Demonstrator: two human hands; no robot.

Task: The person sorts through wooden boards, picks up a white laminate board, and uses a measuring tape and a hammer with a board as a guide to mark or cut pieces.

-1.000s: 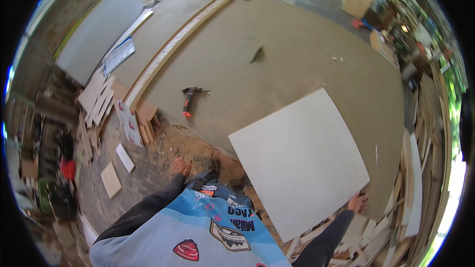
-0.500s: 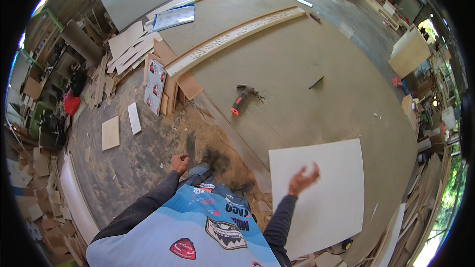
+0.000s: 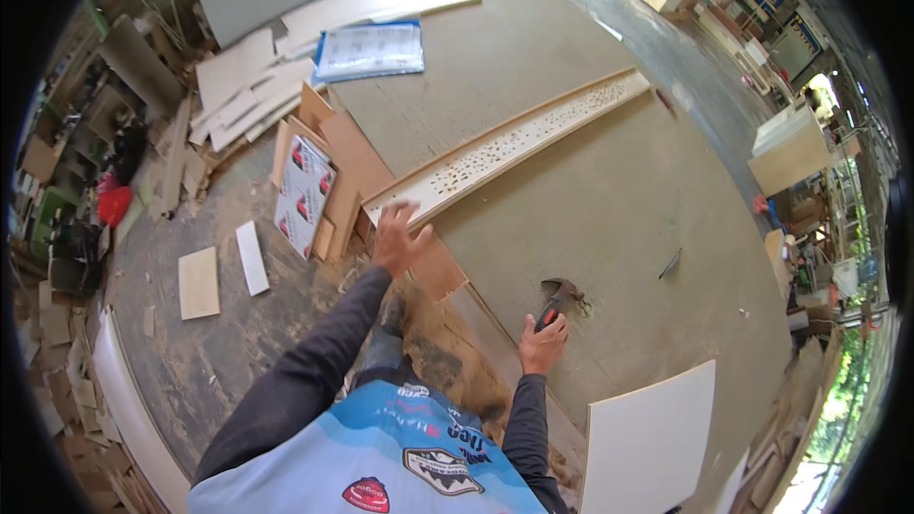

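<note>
With the right hand [image 3: 544, 345] curled round the black-and-red-handled steel claw hammer [image 3: 549, 310], I'd grip firmly; the open left hand [image 3: 397, 243] is at the long, speckled, pale wooden board's [image 3: 500, 154] near end.

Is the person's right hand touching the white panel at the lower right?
No, the right hand is at the hammer, apart from the white panel.
</note>
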